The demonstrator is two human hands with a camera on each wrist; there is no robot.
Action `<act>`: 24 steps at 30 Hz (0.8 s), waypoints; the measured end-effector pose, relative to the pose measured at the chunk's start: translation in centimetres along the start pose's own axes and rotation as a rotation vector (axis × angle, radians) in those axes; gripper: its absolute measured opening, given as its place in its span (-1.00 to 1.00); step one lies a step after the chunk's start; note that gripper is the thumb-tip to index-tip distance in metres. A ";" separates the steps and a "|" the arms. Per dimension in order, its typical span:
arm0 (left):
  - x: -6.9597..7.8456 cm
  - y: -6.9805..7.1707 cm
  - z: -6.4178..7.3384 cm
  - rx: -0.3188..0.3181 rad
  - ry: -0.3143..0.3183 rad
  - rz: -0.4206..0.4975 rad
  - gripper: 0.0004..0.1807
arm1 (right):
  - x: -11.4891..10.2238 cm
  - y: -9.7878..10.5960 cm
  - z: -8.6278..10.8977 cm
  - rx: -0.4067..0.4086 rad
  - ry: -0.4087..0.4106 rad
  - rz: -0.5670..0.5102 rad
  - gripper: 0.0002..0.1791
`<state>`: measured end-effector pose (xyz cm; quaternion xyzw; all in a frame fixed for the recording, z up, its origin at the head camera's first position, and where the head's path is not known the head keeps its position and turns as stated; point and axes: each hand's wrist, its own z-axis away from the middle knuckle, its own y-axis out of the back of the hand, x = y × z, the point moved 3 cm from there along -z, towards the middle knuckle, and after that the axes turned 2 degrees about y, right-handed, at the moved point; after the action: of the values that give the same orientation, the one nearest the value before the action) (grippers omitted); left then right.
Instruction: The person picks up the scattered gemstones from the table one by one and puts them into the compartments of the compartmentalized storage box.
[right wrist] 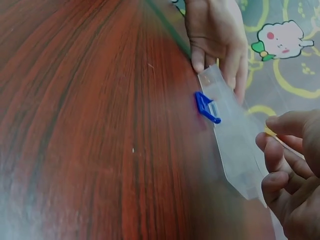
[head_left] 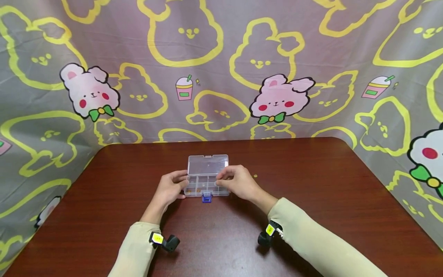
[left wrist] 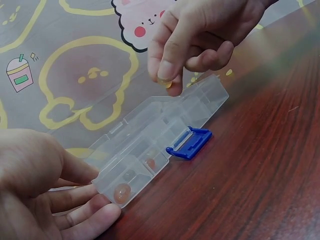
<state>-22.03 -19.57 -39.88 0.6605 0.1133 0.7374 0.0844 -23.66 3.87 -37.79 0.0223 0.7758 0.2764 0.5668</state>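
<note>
A clear plastic compartment box (head_left: 191, 194) stands on the table with its lid (head_left: 204, 164) raised at the back and a blue latch (head_left: 207, 198) at the front. My left hand (head_left: 168, 189) grips the box's left end between thumb and fingers. Above the right-hand compartments, my right hand (head_left: 240, 181) pinches a small yellow bead (left wrist: 164, 82) between thumb and fingertip. An orange bead (left wrist: 122, 193) and a clear bead (left wrist: 129, 175) lie in the left end. A reddish bead (left wrist: 150, 161) sits in the compartment beside them. Contents farther right are hard to make out.
A small yellow piece (head_left: 255, 176) lies on the brown wooden table (head_left: 311, 184) to the right of the box. Behind the table hangs a curtain (head_left: 214, 77) with cartoon rabbit prints. Each sleeve carries a black wrist strap mount.
</note>
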 end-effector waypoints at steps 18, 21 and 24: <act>0.0 -0.1 -0.1 -0.006 -0.003 0.003 -0.57 | -0.4 0.1 -0.2 -0.006 0.032 0.057 -0.94; 0.0 -0.1 -0.1 -0.002 -0.004 0.000 -0.57 | -0.1 0.6 -0.2 0.006 0.035 0.043 -0.94; 0.0 0.0 0.0 0.003 0.001 -0.004 -0.57 | 0.2 1.2 -0.1 0.011 0.036 0.030 -0.94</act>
<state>-22.06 -19.55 -39.94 0.6600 0.1155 0.7375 0.0848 -24.11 4.90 -37.40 0.0322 0.7870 0.2811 0.5482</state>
